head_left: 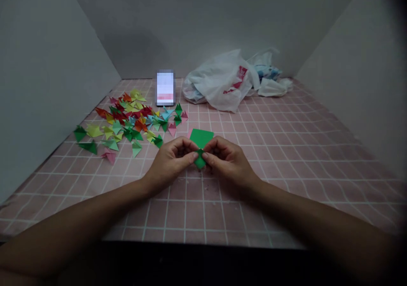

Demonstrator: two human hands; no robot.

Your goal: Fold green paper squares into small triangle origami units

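Between both hands, low over the table, is a small piece of folded green paper [200, 162]. My left hand [178, 154] pinches its left side between thumb and fingers. On the right side my right hand [225, 155] pinches it the same way, thumb tips close together. Just beyond the fingers lie flat green paper squares [202, 137], with a bit of pink paper [190, 132] showing at their left edge. Left of my hands spreads a pile of folded paper cranes [140, 123] in red, orange, yellow, green, blue and pink.
A lit phone [165, 88] with a blurred screen stands upright at the back. Right of it lie a crumpled white plastic bag [222, 80] and a smaller blue-and-white packet [269, 72]. A pink checked cloth [302, 159] covers the table, with grey walls around three sides.
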